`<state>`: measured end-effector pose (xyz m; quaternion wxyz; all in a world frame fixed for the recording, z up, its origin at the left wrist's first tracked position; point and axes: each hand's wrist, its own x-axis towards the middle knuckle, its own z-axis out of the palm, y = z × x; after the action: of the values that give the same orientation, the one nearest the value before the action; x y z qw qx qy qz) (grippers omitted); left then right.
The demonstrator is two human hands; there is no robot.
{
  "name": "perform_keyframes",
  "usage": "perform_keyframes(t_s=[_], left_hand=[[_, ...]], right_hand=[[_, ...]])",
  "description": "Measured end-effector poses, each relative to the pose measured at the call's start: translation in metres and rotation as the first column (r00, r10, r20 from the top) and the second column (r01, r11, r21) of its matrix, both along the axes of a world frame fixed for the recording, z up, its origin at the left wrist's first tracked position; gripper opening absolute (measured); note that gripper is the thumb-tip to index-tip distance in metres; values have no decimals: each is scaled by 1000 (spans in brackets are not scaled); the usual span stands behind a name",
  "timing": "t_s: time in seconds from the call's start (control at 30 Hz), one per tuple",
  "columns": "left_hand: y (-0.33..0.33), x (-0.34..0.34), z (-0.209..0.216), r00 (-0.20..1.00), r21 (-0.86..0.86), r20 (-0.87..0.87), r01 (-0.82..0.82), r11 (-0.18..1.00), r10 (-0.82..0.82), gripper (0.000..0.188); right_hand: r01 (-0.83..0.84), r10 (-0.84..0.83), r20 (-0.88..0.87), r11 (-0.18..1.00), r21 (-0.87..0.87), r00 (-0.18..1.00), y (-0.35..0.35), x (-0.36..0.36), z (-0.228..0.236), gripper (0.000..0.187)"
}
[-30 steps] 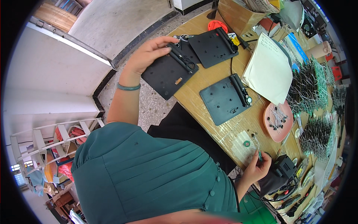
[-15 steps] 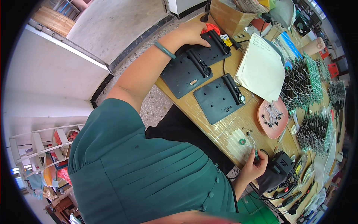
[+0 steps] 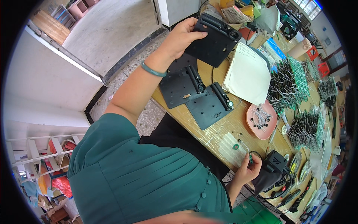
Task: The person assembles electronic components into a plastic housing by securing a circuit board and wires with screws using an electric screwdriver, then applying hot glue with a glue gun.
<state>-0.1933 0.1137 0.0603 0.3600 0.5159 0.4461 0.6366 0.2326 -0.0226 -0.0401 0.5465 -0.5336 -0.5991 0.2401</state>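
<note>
My left hand [image 3: 182,37] grips the edge of a black plastic panel [image 3: 210,50], thumb on its face, lifted above the far part of the table. The panel has a tube-like ridge along one side. Below it lie two similar panels, a nearer one [image 3: 207,114] and one farther left [image 3: 177,89], their edges meeting; part of another dark panel [image 3: 183,62] shows behind my wrist. My right hand [image 3: 247,171] pinches a small green circuit board [image 3: 251,159] with thin wires. Close by, a small round green part [image 3: 235,146] rests on a pale patch of the tabletop.
A pink dish [image 3: 253,128] holds several wired black parts. Beside it are a stack of paper [image 3: 248,74] and bundles of wired boards [image 3: 285,84]. A black box-shaped device [image 3: 275,161] with cables stands right of my right hand. Tools [image 3: 294,196] lie at the right edge.
My left hand has raised the far panel off the table. The panel under it has shifted toward the nearest one. My right hand still pinches the circuit board.
</note>
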Motion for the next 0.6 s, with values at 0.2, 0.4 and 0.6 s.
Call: perform_keyframes(t_s=[0.2, 0.4, 0.6], left_hand=[[-62, 99, -13, 847, -170, 438, 408, 897, -302, 40], [-142, 182, -56, 730, -358, 591, 618, 700, -343, 52], [-151, 181, -49, 817, -517, 440, 570, 638, -374, 43]], right_hand=[[-26, 25, -185, 1000, -5, 983, -4, -1, 8, 15], [28, 10, -430, 996, 83, 903, 1, -5, 10, 18], [-74, 18, -718, 996, -46, 695, 3, 12, 20, 21]])
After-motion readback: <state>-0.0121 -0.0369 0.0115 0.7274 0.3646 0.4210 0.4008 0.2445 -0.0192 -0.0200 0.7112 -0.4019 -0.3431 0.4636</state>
